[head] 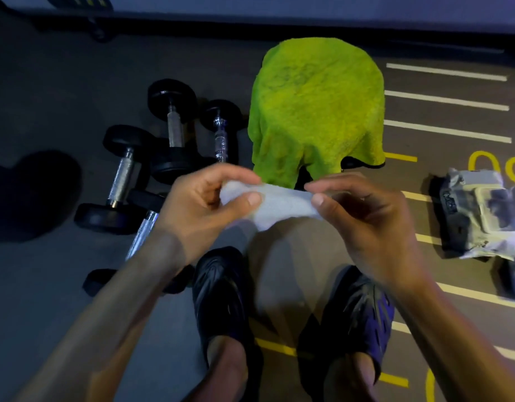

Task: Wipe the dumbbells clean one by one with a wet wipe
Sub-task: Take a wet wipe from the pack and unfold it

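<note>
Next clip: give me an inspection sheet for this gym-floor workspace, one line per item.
Surface: dark gym floor with white and yellow painted lines on the right.
Job's things: white wet wipe stretched between both hands; four dumbbells lying on the floor at left; wipe packet on the floor at right.
Clutter: green towel draped over a dark object, ahead of the feet.
Hands: left hand and right hand each pinch an end of the wipe.
Cables: nothing seen.
Surroundings: dark shoes below the hands; dark equipment base at top left, unclear.
</note>
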The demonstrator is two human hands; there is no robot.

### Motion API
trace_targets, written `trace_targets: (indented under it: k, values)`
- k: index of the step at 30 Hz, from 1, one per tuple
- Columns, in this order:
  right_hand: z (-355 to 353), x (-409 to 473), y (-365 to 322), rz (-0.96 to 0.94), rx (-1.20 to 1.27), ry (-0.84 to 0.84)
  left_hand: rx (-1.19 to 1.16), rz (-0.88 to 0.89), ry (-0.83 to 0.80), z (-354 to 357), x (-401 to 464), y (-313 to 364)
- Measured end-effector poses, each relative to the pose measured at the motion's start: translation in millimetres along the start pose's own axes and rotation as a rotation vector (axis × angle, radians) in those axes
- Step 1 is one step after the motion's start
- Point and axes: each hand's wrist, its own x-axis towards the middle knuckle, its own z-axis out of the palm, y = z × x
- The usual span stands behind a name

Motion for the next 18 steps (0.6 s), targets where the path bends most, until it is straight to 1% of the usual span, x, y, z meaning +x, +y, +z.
trace_targets:
  k: [2,3,5,7,9,11,14,16,18]
  values:
    - [-0.9,-2.7,0.5,0.052,-0.030,-0.030,0.149,-0.050,-0.145,-10.3,1.6,0.1]
    - [-1.0,-4.1,0.8,0.076,-0.064,-0.051,0.277,-0.042,-0.181,-14.4,2.4,-0.3]
    - [-0.5,-7.0,4.3,0.072,-0.212,-0.079,0.564,0.054,-0.183,-17.3,3.4,-0.9]
    - [2.9,-8.8,6.3,0.021,-0.312,-0.095,0.715,0.167,-0.150,-14.6,2.9,2.4]
    - [4.6,-9.4,6.5,-0.024,-0.346,-0.088,0.742,0.215,-0.126,-12.7,4.3,4.2]
    - [2.7,-9.1,6.4,-0.048,-0.395,-0.068,0.756,0.223,-0.096,-12.9,7.1,3.6]
    - [-1.2,-7.9,4.3,-0.011,-0.526,-0.076,0.771,0.272,-0.100,-15.0,14.5,4.5]
    - [-0.2,-6.8,2.5,0.005,-0.571,-0.163,0.698,0.275,-0.217,-13.0,19.6,14.1]
    - [3.7,-4.7,-0.5,0.030,-0.531,-0.313,0.642,0.223,-0.383,-9.2,26.9,21.5]
